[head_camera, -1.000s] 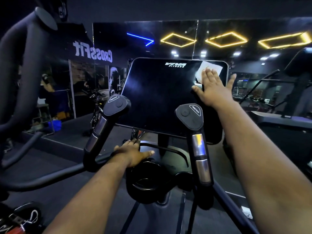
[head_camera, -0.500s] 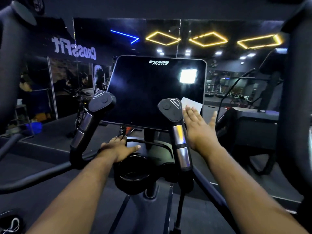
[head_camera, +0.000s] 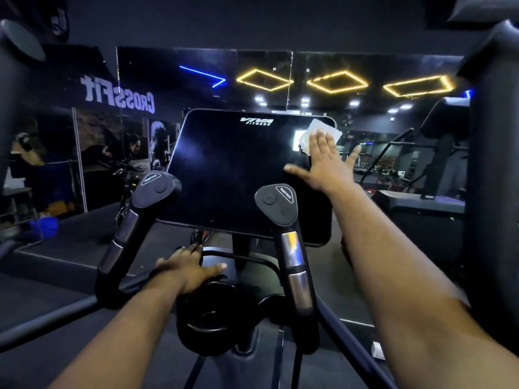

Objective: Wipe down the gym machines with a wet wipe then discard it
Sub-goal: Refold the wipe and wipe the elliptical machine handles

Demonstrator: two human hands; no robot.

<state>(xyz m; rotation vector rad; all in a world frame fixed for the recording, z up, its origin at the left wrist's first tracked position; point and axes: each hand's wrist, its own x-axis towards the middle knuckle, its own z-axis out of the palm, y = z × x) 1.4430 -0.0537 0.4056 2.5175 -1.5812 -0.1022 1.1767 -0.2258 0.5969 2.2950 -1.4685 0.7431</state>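
White and crumpled, the thin wet wipe point(head_camera: 320, 136) lies flat against the upper right corner of the glossy black console screen point(head_camera: 238, 169), just under the screen's rounded edge. The right hand point(head_camera: 327, 164) presses it there with straight, spread fingers point(head_camera: 323, 141), the thumb stretched out to the left across the glass and the little finger splayed past the screen's right edge; the wipe shows above the fingertips. The screen carries a white "VIVA FITNESS" logo point(head_camera: 256, 121) at its top centre.

The left hand point(head_camera: 186, 266) rests palm down, fingers straight and loosely together, on the black curved frame bar point(head_camera: 247, 258) beneath the screen, holding nothing. Two black upright handles with grey metal sensor bands rise in front of the screen, the left handle point(head_camera: 134, 217) tilted outward and the right handle point(head_camera: 289, 240) close under the right forearm. Behind the machine, a wall mirror point(head_camera: 337, 88) reflects yellow diamond-shaped ceiling lights.
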